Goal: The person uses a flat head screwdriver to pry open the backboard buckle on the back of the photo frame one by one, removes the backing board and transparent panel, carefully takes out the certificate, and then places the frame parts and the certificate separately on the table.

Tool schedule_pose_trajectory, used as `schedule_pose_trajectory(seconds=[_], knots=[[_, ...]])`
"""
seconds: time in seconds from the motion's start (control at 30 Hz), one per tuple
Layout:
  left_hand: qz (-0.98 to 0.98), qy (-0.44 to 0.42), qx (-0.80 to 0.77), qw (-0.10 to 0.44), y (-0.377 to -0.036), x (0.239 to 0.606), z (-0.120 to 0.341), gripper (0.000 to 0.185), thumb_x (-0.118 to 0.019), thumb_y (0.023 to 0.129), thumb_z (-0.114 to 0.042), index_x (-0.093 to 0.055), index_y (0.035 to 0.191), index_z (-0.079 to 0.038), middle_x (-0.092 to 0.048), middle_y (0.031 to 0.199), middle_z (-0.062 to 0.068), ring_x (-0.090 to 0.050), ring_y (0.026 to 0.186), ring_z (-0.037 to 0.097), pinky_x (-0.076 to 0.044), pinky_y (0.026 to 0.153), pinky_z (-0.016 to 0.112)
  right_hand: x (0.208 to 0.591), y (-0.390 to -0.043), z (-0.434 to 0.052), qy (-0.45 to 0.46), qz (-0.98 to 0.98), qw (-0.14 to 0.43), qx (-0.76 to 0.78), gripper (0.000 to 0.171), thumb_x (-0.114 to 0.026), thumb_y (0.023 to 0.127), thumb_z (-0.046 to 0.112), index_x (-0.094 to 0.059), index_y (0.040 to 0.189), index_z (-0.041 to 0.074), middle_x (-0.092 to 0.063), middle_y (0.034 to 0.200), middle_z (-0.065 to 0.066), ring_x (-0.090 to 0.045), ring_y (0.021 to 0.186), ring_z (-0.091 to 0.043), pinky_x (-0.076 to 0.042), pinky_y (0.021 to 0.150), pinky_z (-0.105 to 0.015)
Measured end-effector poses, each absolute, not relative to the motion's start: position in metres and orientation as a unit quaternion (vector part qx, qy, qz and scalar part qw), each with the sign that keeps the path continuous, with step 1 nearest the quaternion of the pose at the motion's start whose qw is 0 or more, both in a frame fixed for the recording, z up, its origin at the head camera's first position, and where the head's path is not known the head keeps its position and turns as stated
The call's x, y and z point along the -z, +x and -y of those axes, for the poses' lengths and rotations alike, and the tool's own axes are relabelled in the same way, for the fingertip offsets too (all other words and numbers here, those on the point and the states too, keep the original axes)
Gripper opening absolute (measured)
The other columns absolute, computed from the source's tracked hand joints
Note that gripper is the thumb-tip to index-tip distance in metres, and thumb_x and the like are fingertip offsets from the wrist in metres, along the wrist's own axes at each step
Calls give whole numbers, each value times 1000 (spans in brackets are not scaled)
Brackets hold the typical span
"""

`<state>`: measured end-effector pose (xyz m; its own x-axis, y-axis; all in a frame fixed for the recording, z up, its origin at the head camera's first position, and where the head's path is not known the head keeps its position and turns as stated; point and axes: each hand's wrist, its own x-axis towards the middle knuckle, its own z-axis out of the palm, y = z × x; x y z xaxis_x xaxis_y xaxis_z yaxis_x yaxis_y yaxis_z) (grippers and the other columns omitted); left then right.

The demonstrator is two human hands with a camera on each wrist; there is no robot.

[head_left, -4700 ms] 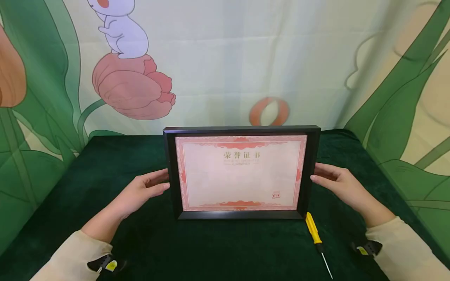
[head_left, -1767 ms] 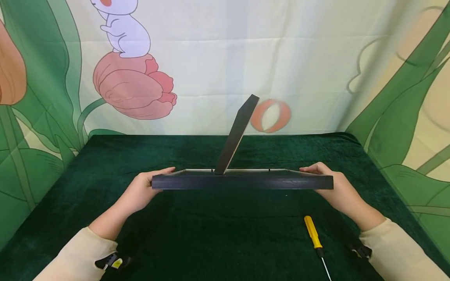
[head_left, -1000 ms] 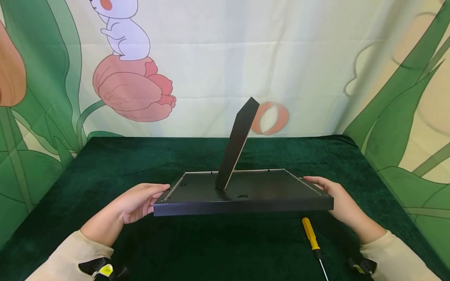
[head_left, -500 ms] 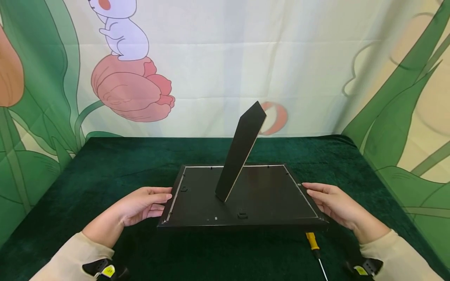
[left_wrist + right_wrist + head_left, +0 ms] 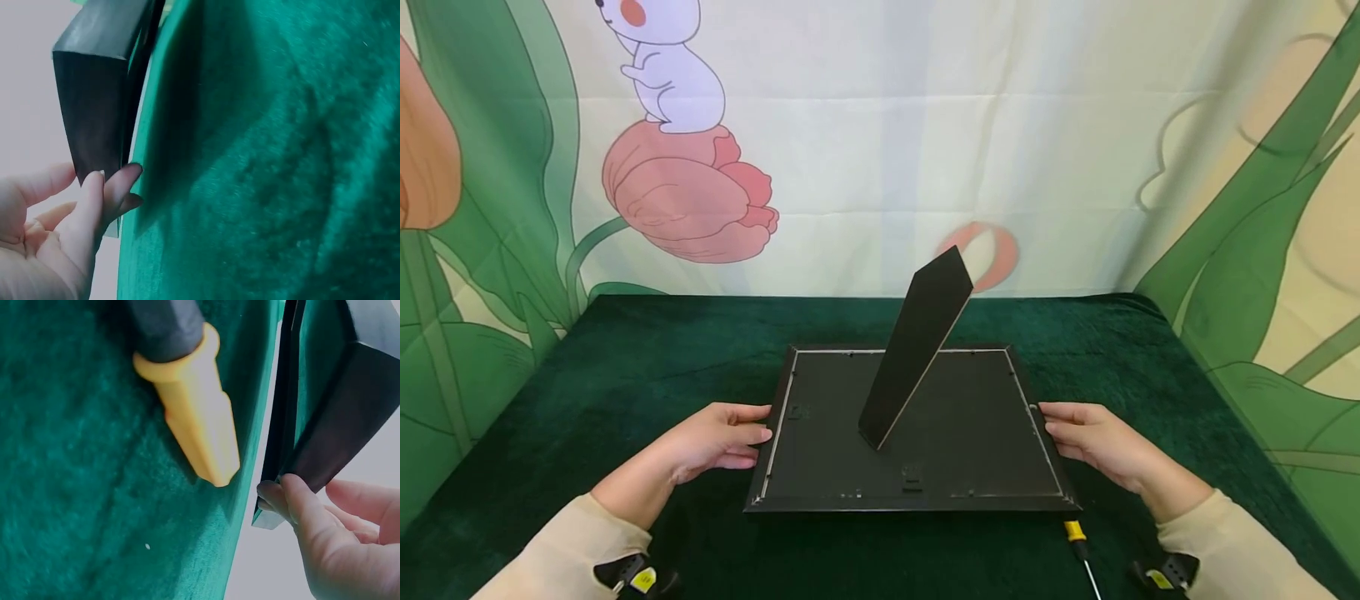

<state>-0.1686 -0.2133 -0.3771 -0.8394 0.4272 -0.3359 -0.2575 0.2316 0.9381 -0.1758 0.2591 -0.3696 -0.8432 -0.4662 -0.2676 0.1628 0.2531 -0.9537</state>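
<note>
A black picture frame is back side up over the green cloth, its easel leg unfolded and leaning up to the right. My left hand holds the frame's left edge between thumb and fingers. At the opposite edge my right hand grips the frame the same way. Both wrist views show fingertips curled under the frame's side wall, with the cloth close below. The certificate side faces down and is hidden. A screwdriver with a yellow handle lies near the right hand, part of the handle covered by the frame in the head view.
Dark green velvet cloth covers the table. Behind it hangs a pale curtain printed with a rabbit and flowers. Small metal tabs and hangers sit on the frame's back.
The frame, earlier upright with its certificate facing me, has been tipped face down and lowered toward the cloth. It now covers part of the screwdriver's handle. Both hands keep hold of its sides.
</note>
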Motion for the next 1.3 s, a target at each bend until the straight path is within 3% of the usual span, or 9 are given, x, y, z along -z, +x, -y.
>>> schedule_pose_trajectory(seconds=[0.33, 0.53, 1.3], knots=[[-808, 30, -541, 231, -174, 384, 203, 55, -58, 80, -13, -34, 126, 5, -59, 99, 16, -58, 85, 28, -47, 68, 40, 374, -178, -256, -73, -765, 260, 585, 55, -42, 90, 17, -18, 128, -14, -25, 129, -30, -37, 112, -29, -38, 85, -36], [-828, 26, -518, 214, -176, 387, 197, 53, -58, 80, -10, -36, 125, 7, -58, 101, 17, -60, 78, 25, -47, 66, 39, 377, -180, -253, -51, -766, 269, 582, 59, -43, 89, 24, -18, 129, -12, -21, 132, -28, -27, 118, -35, -37, 86, -36], [-850, 23, -483, 206, -181, 389, 188, 51, -59, 78, -8, -39, 123, 6, -57, 104, 19, -60, 73, 21, -48, 61, 36, 379, -182, -256, -41, -755, 301, 581, 64, -42, 89, 28, -11, 131, -10, -12, 135, -27, -18, 121, -36, -29, 92, -41]])
